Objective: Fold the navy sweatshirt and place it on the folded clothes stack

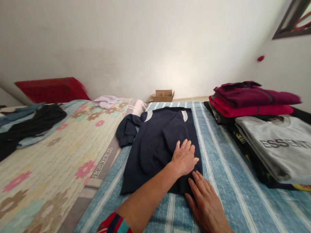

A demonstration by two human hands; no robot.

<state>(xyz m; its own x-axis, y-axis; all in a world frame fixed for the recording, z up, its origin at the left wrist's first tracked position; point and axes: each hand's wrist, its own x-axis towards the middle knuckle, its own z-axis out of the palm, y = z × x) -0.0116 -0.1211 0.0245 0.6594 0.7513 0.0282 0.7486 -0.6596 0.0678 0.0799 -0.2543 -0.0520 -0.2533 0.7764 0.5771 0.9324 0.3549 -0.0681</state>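
Observation:
A navy long-sleeved top (155, 149) with white shoulder patches lies on the blue striped sheet (218, 155). Its right side is folded in, with that sleeve lying over the body, while the left sleeve sticks out bent to the side. My left hand (185, 158) rests flat on the folded sleeve, fingers stretched out and holding nothing. Just below it, my right hand (206, 200) is open, its fingertips touching the lower right corner of the top. Part of the folded layer is hidden under my left hand and forearm.
Folded clothes lie at right: a maroon garment (255, 95) over a red one (247, 108), and a grey shirt (286, 142) on a dark pile. Leftward are a floral quilt (60, 155), black clothing (36, 123) and lilac cloth (107, 101). A cardboard box (164, 95) stands by the wall.

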